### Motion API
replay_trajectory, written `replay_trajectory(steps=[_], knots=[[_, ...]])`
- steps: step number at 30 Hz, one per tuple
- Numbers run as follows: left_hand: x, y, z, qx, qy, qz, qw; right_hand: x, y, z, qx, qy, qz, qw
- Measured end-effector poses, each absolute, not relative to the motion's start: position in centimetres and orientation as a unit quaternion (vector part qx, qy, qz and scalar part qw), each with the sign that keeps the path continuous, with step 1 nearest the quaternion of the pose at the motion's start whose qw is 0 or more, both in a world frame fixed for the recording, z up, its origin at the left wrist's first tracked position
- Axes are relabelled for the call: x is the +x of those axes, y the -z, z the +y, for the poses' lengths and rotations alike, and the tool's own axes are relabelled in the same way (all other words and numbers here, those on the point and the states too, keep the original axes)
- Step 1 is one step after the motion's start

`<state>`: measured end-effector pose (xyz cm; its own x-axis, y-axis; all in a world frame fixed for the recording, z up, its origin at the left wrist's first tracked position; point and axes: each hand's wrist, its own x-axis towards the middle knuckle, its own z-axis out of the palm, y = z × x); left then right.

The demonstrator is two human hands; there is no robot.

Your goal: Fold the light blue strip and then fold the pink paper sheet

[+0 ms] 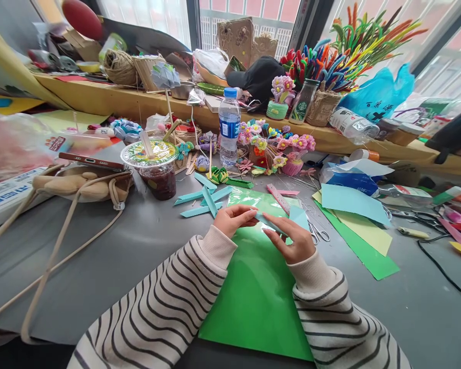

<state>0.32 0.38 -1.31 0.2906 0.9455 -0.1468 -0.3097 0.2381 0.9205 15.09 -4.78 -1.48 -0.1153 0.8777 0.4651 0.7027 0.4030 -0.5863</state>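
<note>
Between my two hands is a narrow folded strip of light blue paper (268, 222), held above a shiny green sheet (253, 297). My left hand (234, 219) pinches the strip's left end between thumb and fingertips. At the other end, my right hand (292, 238) grips it, fingers along the top and thumb below. Several folded light blue strips (205, 197) lie in a loose pile beyond my left hand. Close behind my right hand are another light blue paper piece (298, 217), a pink patterned ruler (278, 199) and small scissors (319, 231).
A lidded cup of dark drink (157, 177) and a water bottle (229, 128) stand beyond my hands. To the left, a phone (92, 161) rests on a corded bag (80, 184). Coloured paper sheets (361, 225) lie right, near black-handled scissors (417, 219). Craft flowers (276, 146) crowd the back.
</note>
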Motion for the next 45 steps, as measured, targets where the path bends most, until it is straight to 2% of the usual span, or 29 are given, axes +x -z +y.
replay_trajectory(steps=[12, 21, 25, 30, 35, 39, 45], knots=[[0.0, 1.0, 0.7, 0.409, -0.432, 0.378, 0.710, 15.1, 1.6, -4.7, -0.566, -0.235, -0.669, 0.420], [0.2, 1.3, 0.4, 0.478, -0.467, 0.374, 0.643, 14.9, 1.7, -4.6, -0.568, -0.289, -0.632, 0.441], [0.3, 1.4, 0.4, 0.530, -0.434, 0.354, 0.637, 14.8, 1.8, -4.6, -0.567, -0.301, -0.616, 0.457], [0.1, 1.4, 0.6, 0.475, -0.474, 0.371, 0.642, 15.3, 1.4, -4.6, -0.608, -0.283, -0.562, 0.484], [0.1, 1.5, 0.8, 0.491, -0.461, 0.359, 0.645, 15.4, 1.0, -4.7, -0.599, -0.292, -0.543, 0.512], [0.1, 1.5, 0.6, 0.559, -0.419, 0.361, 0.618, 15.4, 0.9, -4.8, -0.587, -0.314, -0.550, 0.505], [0.0, 1.4, 0.4, 0.530, -0.469, 0.371, 0.600, 15.3, 0.7, -4.8, -0.583, -0.368, -0.550, 0.471]])
